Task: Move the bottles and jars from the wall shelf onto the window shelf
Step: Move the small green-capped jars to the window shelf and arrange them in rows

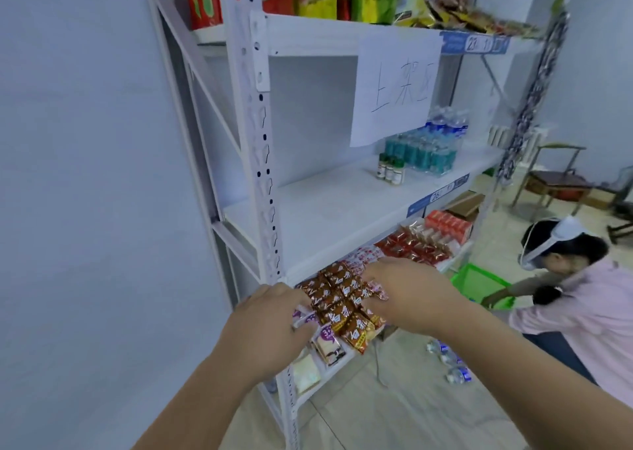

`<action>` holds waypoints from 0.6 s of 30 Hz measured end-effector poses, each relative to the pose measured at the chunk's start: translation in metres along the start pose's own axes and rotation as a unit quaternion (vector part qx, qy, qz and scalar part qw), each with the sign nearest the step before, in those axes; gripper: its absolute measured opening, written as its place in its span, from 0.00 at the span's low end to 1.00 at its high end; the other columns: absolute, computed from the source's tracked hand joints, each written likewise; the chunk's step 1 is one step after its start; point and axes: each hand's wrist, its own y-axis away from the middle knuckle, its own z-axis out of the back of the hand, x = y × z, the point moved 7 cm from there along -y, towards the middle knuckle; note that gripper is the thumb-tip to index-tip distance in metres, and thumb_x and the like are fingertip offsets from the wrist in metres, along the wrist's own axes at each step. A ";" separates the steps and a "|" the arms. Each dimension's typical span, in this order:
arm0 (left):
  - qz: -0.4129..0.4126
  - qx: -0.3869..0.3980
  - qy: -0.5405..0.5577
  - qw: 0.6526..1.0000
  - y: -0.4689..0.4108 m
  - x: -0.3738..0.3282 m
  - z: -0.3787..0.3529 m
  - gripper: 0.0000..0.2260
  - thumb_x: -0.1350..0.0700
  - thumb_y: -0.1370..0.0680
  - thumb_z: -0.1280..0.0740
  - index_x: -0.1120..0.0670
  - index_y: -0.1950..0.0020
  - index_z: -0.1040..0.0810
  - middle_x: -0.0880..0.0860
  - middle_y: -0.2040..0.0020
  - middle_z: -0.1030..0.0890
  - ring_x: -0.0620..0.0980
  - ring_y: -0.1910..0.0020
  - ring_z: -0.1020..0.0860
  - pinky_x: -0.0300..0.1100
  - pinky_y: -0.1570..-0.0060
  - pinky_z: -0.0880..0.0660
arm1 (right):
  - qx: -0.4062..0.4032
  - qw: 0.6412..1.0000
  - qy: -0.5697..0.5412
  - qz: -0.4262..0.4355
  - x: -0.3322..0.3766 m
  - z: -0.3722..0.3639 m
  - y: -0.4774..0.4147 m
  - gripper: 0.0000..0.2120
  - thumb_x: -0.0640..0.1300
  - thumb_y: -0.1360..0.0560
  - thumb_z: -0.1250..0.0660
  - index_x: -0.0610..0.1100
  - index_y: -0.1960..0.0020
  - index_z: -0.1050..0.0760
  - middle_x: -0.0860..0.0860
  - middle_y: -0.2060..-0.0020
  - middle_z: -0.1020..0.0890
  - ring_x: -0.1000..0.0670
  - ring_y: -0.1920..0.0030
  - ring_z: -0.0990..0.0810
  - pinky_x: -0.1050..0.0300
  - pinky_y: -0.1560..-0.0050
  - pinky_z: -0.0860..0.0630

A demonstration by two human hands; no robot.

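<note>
Left hand (270,316): curled on brown snack packets (342,307), lower shelf.
Right hand (406,295): fingers bent, pinching same packets.
Jars (390,170): upright, shelf above, up and rightward; right hand nearer.
Bottles (423,151): just behind jars.

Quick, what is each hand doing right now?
Left hand: curled on the purple-and-white snack packets; grip cannot be told.
Right hand: curled on the brown foil noodle packets; grip cannot be told.

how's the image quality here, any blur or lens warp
Head view: wide-angle warp bows the white shelf upright and tilts the walls; soft, even indoor light with no harsh glare; overall slightly smeared, so the paper sign is only roughly legible and the far bottles and both hands look soft.
</note>
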 end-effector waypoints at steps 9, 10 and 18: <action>-0.094 0.030 0.010 0.995 -0.121 -0.037 -0.021 0.17 0.41 0.18 0.36 0.39 0.30 0.27 0.40 0.31 0.26 0.43 0.33 0.28 0.47 0.35 0.28 | 0.005 0.997 0.004 -0.078 -0.088 -0.004 -0.050 0.22 0.61 0.20 0.37 0.53 0.29 0.28 0.53 0.36 0.22 0.48 0.38 0.21 0.46 0.39 0.20; -0.100 0.032 0.008 0.994 -0.136 -0.043 -0.023 0.17 0.42 0.18 0.36 0.39 0.29 0.27 0.39 0.31 0.26 0.44 0.33 0.28 0.46 0.35 0.28 | 0.003 0.996 0.005 -0.084 -0.099 -0.003 -0.057 0.22 0.61 0.19 0.37 0.52 0.29 0.28 0.52 0.37 0.22 0.48 0.39 0.21 0.47 0.40 0.20; -0.098 0.030 0.051 0.993 -0.277 -0.094 -0.038 0.16 0.43 0.19 0.32 0.39 0.31 0.25 0.39 0.32 0.26 0.42 0.34 0.27 0.44 0.36 0.28 | -0.019 0.996 -0.005 -0.089 -0.214 -0.008 -0.150 0.20 0.60 0.20 0.37 0.50 0.33 0.26 0.52 0.42 0.21 0.48 0.47 0.21 0.48 0.47 0.20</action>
